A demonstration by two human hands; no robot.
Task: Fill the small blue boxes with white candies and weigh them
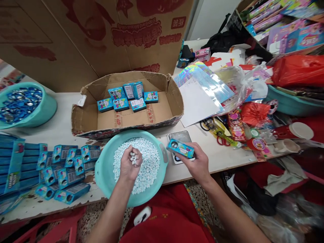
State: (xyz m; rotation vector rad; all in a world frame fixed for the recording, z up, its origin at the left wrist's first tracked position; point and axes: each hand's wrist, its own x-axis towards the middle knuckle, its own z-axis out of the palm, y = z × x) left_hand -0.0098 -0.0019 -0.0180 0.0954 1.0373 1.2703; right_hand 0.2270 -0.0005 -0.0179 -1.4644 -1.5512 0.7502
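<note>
My left hand point(130, 163) is curled around several small white candies point(133, 157), palm up, over a turquoise basin point(103, 168). More of the same pale candies point(149, 168) fill the basin below it. In my right hand point(198, 163) is a small blue printed box point(181, 148) with a dark round hole near its left end. That box is held above a small silver scale point(186, 135), which it partly hides. Behind the basin, several blue boxes point(120, 104) lie in a cut-down cardboard carton point(162, 116).
Blue boxes with round holes point(67, 177) stand at left, beside stacked flat blue cartons point(15, 162). A turquoise tub point(48, 104) holds blue-silver wrapped pieces. A large cardboard box point(101, 40) walls off the back. Scissors point(206, 125), holographic sheets point(202, 91) and packets crowd the right.
</note>
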